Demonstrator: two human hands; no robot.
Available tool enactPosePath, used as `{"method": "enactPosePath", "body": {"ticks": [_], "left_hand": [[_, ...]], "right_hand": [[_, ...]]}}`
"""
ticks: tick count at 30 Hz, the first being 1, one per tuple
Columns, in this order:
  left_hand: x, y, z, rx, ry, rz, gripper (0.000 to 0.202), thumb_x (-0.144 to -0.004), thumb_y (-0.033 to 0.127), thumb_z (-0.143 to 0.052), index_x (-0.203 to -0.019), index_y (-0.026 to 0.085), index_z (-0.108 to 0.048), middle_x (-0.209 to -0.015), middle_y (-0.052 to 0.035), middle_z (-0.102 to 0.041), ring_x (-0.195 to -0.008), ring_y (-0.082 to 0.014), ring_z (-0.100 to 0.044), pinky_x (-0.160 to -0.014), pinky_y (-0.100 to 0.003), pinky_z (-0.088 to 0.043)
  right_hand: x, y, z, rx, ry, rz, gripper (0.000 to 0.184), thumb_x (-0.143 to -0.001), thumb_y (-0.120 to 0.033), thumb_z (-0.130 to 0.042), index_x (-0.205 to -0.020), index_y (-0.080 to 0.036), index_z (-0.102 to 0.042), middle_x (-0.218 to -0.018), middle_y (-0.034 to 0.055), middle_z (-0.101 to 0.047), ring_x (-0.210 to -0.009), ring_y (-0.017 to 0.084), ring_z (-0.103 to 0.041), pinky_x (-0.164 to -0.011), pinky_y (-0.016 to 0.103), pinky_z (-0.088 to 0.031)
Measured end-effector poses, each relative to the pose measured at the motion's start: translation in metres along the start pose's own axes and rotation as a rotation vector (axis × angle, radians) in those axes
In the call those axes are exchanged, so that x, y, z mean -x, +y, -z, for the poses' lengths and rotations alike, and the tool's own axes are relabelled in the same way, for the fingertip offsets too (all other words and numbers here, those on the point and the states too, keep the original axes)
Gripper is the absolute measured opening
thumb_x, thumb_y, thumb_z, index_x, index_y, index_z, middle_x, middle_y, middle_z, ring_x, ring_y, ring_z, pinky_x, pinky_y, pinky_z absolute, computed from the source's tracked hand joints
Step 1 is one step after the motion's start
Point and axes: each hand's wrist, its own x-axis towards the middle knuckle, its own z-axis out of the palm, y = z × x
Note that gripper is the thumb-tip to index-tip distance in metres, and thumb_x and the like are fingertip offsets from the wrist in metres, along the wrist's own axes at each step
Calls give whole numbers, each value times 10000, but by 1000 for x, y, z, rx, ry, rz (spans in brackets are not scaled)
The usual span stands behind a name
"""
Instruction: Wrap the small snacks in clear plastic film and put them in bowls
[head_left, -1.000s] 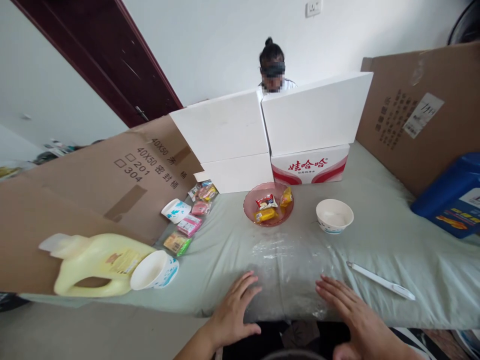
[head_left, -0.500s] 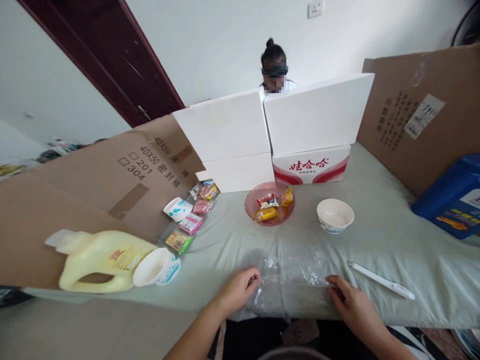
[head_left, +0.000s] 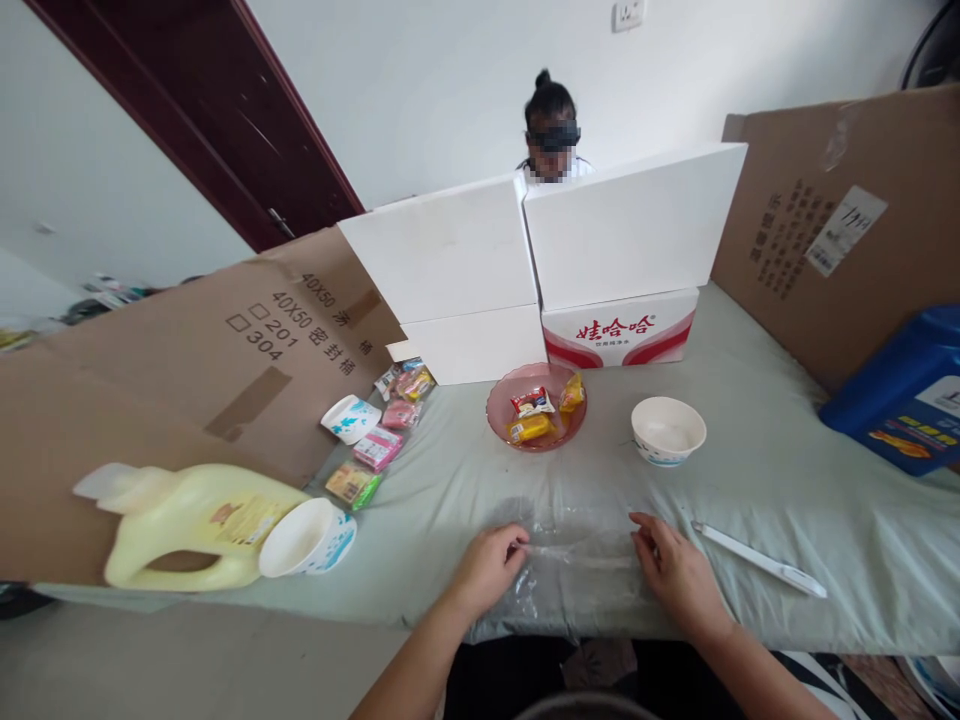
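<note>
A clear plastic bag (head_left: 574, 575) lies crumpled on the cloth near the table's front edge. My left hand (head_left: 491, 565) is closed in a pinch on its left side. At the opposite side, my right hand (head_left: 679, 575) has its bent fingers on the film, thumb and fingertips around its edge; the exact grip is partly hidden. Farther back stands a pink clear bowl (head_left: 499, 425) with several wrapped snacks (head_left: 531, 430) inside. A white paper bowl (head_left: 667, 428) sits upright beyond my right hand. Right of that hand lies a white pen-like tool (head_left: 757, 558).
At left are a yellow jug (head_left: 232, 520), a tilted paper bowl (head_left: 304, 540), another paper bowl (head_left: 351, 418) and several small packets (head_left: 379, 447). A blue bottle (head_left: 900, 400) stands right. White boxes (head_left: 465, 260) and cardboard (head_left: 247, 350) wall the table; a person (head_left: 555, 125) is behind.
My right hand has moved left and slightly away from me, closer to my left hand. My left hand has shifted slightly right. The plastic between them has changed its folds.
</note>
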Motion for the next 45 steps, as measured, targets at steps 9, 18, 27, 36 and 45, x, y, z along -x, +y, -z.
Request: {"method": "enactPosePath", "body": {"ticks": [9,18,27,36,45], "left_hand": [[-6,-10,15,-182,-115,291,66,-807,200,-648,-870,189,-667,-782,-8,-683,-740,-165,-628,-641,-233,-386],[7,29,-34,-252,257,-395,202,-892,199,-538,-1068,212,-636,-1079,-71,-661,-1035,-218,-606,-913,-358,-480],[8,28,-69,-315,-12,-419,727,-889,556,-515,-1503,348,-186,-1601,-11,-123,-1463,-341,-56,-1137,-649,-93],[4,-44,-36,-452,95,-195,785,-851,533,-581,-1505,278,-230,-1591,-111,-149,-1451,-353,-135,-1125,-617,-168],[53,-65,-8,-241,343,-404,337,-844,336,-615,-1150,196,-606,-1189,-128,-594,-1183,-293,-520,-992,-468,-463]], "right_hand": [[-2,12,-14,394,-118,-91,307,-961,-194,-346,-1172,-177,-568,-1015,88,-670,-743,200,-670,-549,299,-486],[-2,9,-14,517,-175,-12,299,-957,-154,-356,-1157,-181,-577,-937,71,-648,-671,174,-655,-521,271,-437],[4,9,7,540,-29,106,253,-914,-196,-449,-1078,-174,-641,-1043,122,-651,-972,280,-603,-827,420,-455],[17,22,-7,458,-110,356,713,-881,-556,-492,-1476,-207,-310,-1486,92,-408,-1379,325,-312,-1067,535,-280],[42,24,51,213,-333,331,594,-816,-487,-635,-1344,-254,-496,-1469,69,-431,-1395,289,-300,-1103,467,-337]]}}
